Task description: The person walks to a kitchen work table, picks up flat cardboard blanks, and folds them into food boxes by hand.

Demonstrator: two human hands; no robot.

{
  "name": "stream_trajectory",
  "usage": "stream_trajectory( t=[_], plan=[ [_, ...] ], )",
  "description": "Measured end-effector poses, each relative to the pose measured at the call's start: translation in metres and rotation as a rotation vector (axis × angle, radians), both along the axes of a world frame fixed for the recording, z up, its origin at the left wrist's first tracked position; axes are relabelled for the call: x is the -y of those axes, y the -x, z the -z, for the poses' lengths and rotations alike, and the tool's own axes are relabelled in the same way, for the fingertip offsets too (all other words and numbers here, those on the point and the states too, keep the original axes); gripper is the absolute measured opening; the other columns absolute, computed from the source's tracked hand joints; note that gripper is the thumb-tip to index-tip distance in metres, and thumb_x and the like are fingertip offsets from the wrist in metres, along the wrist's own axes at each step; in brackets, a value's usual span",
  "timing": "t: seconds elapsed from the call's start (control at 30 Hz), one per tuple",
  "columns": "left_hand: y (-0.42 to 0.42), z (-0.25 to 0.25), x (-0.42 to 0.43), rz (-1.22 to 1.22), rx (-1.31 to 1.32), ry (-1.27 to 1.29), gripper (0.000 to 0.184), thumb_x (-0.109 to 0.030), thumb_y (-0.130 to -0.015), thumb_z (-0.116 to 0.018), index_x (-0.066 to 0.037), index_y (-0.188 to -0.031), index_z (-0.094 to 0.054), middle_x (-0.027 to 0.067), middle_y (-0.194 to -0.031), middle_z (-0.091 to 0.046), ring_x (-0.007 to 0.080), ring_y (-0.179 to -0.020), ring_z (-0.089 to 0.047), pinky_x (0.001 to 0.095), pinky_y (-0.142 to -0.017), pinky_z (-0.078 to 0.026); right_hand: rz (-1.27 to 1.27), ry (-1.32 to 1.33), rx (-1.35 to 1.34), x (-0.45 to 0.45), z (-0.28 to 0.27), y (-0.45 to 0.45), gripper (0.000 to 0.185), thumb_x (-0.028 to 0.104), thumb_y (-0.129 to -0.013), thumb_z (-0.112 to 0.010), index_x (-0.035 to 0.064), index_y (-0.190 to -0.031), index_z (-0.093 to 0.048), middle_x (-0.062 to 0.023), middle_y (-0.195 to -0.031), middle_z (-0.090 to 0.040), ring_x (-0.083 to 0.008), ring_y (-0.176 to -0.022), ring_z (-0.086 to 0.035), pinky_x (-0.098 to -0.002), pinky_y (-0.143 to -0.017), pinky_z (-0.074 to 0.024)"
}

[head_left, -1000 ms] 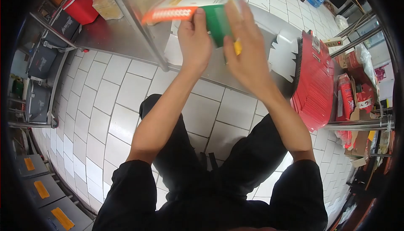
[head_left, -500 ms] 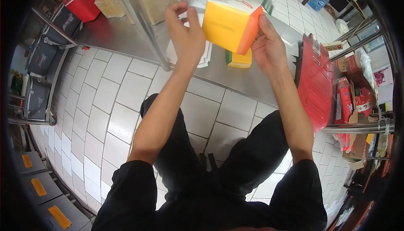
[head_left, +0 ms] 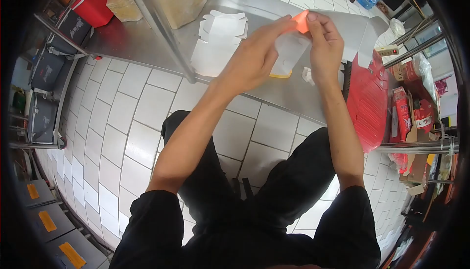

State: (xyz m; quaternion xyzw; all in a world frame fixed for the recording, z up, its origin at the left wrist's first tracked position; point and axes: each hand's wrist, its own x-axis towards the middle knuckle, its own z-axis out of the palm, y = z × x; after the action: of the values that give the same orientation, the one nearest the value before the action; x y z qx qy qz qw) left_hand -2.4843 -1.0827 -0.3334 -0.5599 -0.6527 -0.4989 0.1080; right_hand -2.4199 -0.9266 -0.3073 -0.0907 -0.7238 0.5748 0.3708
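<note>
A partly folded cardboard box (head_left: 292, 53) is held up over the metal shelf, its pale inner side facing me and a bright orange flap (head_left: 303, 22) at its top. My left hand (head_left: 254, 56) pinches the left of that flap with its fingertips. From the other side, the thumb and fingers of my right hand (head_left: 327, 41) grip the flap. A wide pale panel (head_left: 360, 34) stretches out behind my right hand. To the left lie flat white box blanks (head_left: 220, 44). A yellow edge of another box (head_left: 281, 76) shows below the held card, mostly hidden.
The metal shelf (head_left: 142, 48) has an upright post (head_left: 159, 24) at left. Wrapped blocks (head_left: 181, 0) and a red cooler (head_left: 98, 2) stand at the back left. A red plastic item (head_left: 364, 102) is at right. Crumpled white paper (head_left: 307, 75) lies near my right wrist.
The folded yellow and orange box has left my right hand's grip. An opened-out box with its pale inside showing is now between both hands. My left hand has moved right to its orange flap.
</note>
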Motion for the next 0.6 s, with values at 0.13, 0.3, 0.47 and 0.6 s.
stream_trajectory(
  t=[0.13, 0.3, 0.47, 0.6],
  plan=[
    [-0.008, 0.001, -0.008, -0.109, 0.584, -0.261, 0.025, -0.016, -0.098, -0.051, -0.003, -0.119, -0.048, 0.0156, -0.124, -0.062, 0.0199, -0.094, -0.061, 0.0316, -0.077, -0.049, -0.275, 0.309, -0.044, 0.017, 0.014, 0.004, 0.029, 0.021, -0.097, -0.057, -0.0052, -0.108, -0.06, -0.0121, -0.105, -0.066, -0.0184, -0.096, -0.064, -0.0331, -0.092, -0.0495],
    [-0.009, -0.002, -0.007, -0.087, 0.778, -0.425, 0.021, -0.021, -0.101, -0.048, -0.001, -0.105, -0.044, 0.0139, -0.117, -0.067, 0.0076, -0.072, -0.053, 0.0245, -0.059, -0.04, -0.308, 0.258, 0.01, 0.028, 0.016, 0.005, 0.029, 0.022, -0.097, -0.055, -0.0048, -0.107, -0.06, -0.0121, -0.105, -0.066, -0.0209, -0.1, -0.064, -0.0316, -0.093, -0.0471],
    [-0.008, -0.005, -0.005, -0.193, 0.669, -0.363, 0.015, -0.015, -0.1, -0.048, -0.001, -0.105, -0.046, 0.0135, -0.111, -0.068, 0.0126, -0.077, -0.061, 0.0271, -0.062, -0.046, -0.211, 0.096, 0.094, 0.03, 0.017, 0.001, 0.031, 0.023, -0.097, -0.054, -0.0071, -0.104, -0.06, -0.0138, -0.099, -0.067, -0.0199, -0.095, -0.065, -0.0307, -0.089, -0.0484],
    [-0.001, 0.002, -0.005, -0.312, 0.417, -0.264, 0.018, -0.007, -0.096, -0.054, -0.002, -0.112, -0.046, 0.0097, -0.103, -0.069, 0.0119, -0.075, -0.061, 0.0252, -0.065, -0.048, -0.137, -0.066, 0.069, 0.026, 0.006, 0.0, 0.033, 0.024, -0.097, -0.055, -0.0082, -0.102, -0.059, -0.014, -0.096, -0.068, -0.0168, -0.091, -0.065, -0.0275, -0.084, -0.0485]
  ],
)
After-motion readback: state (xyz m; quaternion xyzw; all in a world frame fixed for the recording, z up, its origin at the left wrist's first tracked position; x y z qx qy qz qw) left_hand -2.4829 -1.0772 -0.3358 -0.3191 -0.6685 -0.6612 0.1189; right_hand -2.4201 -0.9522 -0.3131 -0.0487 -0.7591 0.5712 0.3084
